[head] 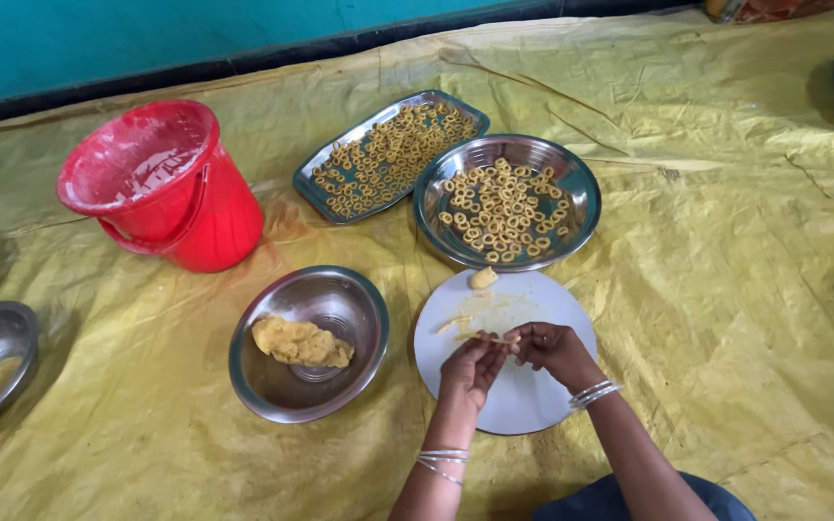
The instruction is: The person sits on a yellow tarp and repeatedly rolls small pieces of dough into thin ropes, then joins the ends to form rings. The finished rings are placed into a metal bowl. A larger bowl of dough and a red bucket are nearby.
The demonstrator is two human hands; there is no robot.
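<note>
Red bucket (161,183), rectangular ring-filled tray (388,154)

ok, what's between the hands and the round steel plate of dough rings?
In the head view, between the hands and the round steel plate: bare white board with dough smears and a small dough lump at its far edge.

Thin yellow dough strip (492,339) pinched over white board (533,405).

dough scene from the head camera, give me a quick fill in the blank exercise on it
1. Both hands, left hand and right hand, pinch a thin dough strip over a round ____ board.
2. The dough lump lies in a steel ____.
3. The bucket is ____.
4. The dough rings fill a round steel dish and a ____ tray.

Missing words: white; bowl; red; rectangular
</note>
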